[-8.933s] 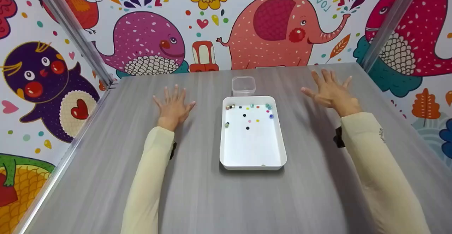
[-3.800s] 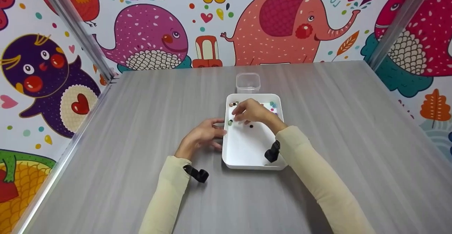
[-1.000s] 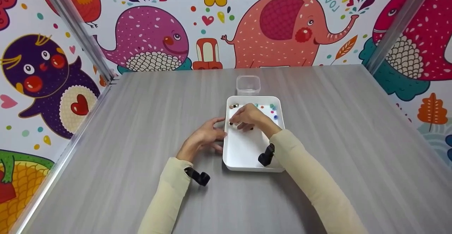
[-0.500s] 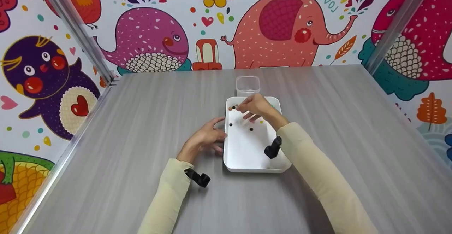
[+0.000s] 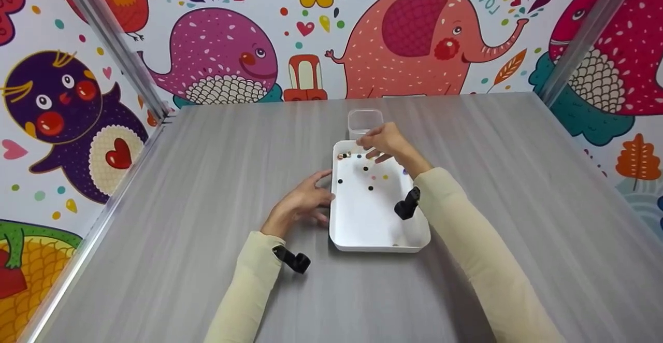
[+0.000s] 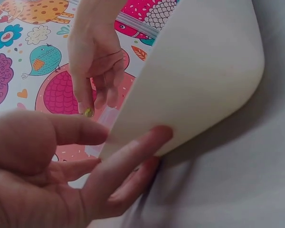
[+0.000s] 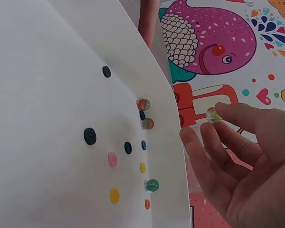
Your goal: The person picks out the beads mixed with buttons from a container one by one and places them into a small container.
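A white tray [image 5: 357, 218] holds several buttons and marbles. My right hand [image 5: 387, 141] is over its far edge, near a small clear plastic container [image 5: 364, 120] standing behind it. In the right wrist view the thumb and a finger of that hand pinch a clear glass marble [image 7: 213, 115] with a yellow-green swirl. My left hand [image 5: 305, 198] lies beside the tray's left wall, its extended fingers [image 6: 133, 154] touching the outer side. Inside are black buttons [image 7: 90, 136], a pink button [image 7: 113, 159], a yellow button [image 7: 114, 195] and a green marble [image 7: 152, 185].
The tray and container stand on a grey wood-grain table [image 5: 233, 151]. Walls printed with cartoon animals [image 5: 409, 42] rise behind and on both sides, with metal posts [image 5: 111, 42] at the corners. A wrist camera [image 5: 292, 260] sits on each sleeve.
My right hand has picked the marble up from the tray's left side and carried it away from me, toward the clear container. The left hand has stayed beside the tray.
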{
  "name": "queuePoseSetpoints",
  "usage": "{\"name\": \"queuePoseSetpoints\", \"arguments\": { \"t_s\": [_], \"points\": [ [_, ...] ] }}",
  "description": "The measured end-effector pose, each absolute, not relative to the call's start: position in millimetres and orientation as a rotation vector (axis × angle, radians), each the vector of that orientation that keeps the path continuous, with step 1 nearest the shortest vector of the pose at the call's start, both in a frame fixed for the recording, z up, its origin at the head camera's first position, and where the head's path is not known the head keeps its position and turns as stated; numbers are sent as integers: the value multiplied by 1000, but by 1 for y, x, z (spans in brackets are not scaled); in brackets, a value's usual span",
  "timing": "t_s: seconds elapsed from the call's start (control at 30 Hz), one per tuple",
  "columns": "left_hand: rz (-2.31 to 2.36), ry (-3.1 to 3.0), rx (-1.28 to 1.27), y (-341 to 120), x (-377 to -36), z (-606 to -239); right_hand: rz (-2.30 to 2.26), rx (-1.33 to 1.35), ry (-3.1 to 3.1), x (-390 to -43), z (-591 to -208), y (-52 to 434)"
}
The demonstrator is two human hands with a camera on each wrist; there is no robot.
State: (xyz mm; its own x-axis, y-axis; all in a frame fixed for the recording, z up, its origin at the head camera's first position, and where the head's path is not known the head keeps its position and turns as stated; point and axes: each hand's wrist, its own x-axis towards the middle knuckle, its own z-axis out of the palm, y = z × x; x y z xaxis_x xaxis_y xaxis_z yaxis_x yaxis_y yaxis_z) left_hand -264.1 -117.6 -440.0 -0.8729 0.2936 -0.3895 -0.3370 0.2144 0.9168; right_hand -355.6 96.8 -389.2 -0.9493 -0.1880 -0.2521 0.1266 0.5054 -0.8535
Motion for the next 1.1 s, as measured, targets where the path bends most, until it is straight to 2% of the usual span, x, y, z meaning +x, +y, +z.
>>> {"name": "queuePoseSetpoints", "arguments": {
  "t_s": [1.1],
  "points": [
    [1709, 2000, -54, -116, -265, -442, -1692, 189, 2544, -378, -404, 106]
  ]
}}
